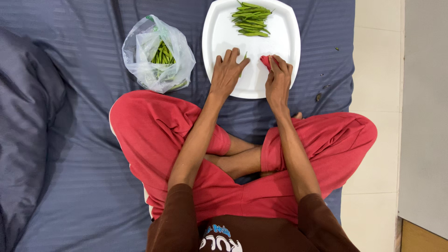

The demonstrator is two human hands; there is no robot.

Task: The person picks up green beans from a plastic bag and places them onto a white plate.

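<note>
A white square plate (224, 28) lies on the blue-grey bedsheet in front of my crossed legs. Several green pods are piled (252, 19) at its far edge. My left hand (227, 72) rests on the plate's near part with a single green pod (243, 60) pinched under its fingers. Just to the right, my right hand (278, 78) is closed around a small red-handled tool (266, 61), probably a knife; its blade is hidden.
A clear plastic bag (157, 56) holding more green pods sits left of the plate. The bedsheet (70, 116) is rumpled at the far left. A pale tiled floor (375, 70) begins at the mattress's right edge, with small scraps (318, 97) near it.
</note>
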